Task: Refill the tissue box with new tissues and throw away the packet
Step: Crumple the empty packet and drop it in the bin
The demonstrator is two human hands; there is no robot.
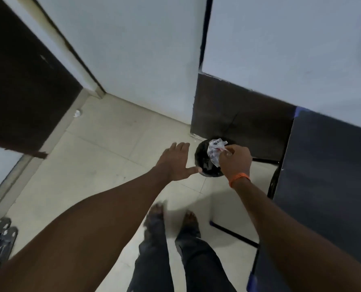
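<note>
Two hands are reaching out over the floor (103, 144). The right hand (235, 161) is pinching the crumpled packet (215, 151) above the black bin (205, 160), the packet hanging roughly lengthwise downward. The left hand (175, 163) is spreading open, empty, beside the bin's rim. Open tile is lying leftward; a dark desk (322, 175) is crowding the right.

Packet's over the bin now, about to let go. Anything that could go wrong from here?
The crumpled packet is light plastic pinched in the right hand above the black bin; it could drift and land on the floor tiles instead.

The bin's opening looks small and the hand covers part of it, so aim is hard to judge.

The open left hand hovers near the rim and might knock the bin.
</note>
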